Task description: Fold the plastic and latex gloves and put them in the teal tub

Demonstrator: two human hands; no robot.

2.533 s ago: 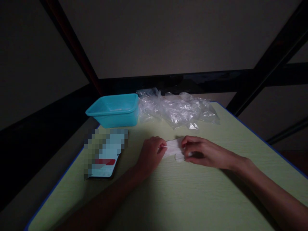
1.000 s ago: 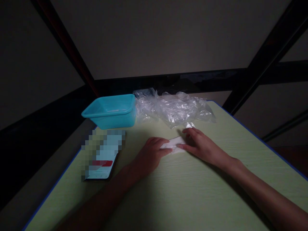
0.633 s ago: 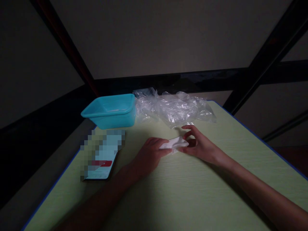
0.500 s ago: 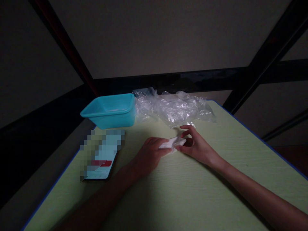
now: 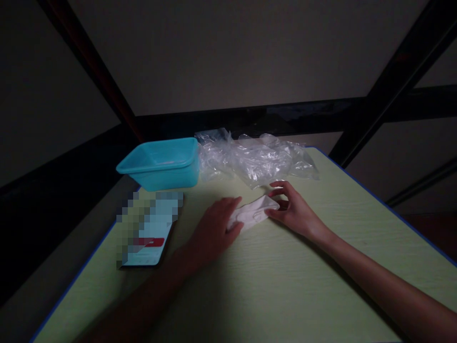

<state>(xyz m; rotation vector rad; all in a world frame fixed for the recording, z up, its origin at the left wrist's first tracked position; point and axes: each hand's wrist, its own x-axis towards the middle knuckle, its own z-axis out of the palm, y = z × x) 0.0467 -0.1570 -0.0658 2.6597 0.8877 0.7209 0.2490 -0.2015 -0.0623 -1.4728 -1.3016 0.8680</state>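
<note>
A folded white piece (image 5: 254,213) with thin loops on it, like a face mask, lies slantwise just over the table between my hands. At its right end, my right hand (image 5: 294,209) pinches the corner between thumb and fingers; the other fingers curl above. My left hand (image 5: 217,224) is around the left end, thumb along the lower edge and fingers apart above it, slightly blurred. Whether those fingers press on the piece is hard to make out.
A turquoise plastic basin (image 5: 167,176) stands at the back left. Crumpled clear plastic bags (image 5: 257,159) lie beside it along the back. A lit phone (image 5: 152,231), partly pixelated, lies left of my left forearm. The pale green table (image 5: 285,290) has a blue edge.
My left hand has drawn back left and its fingers have spread, uncovering more of the white piece. The piece now looks longer and flatter, its right end higher. My right hand moved slightly right.
</note>
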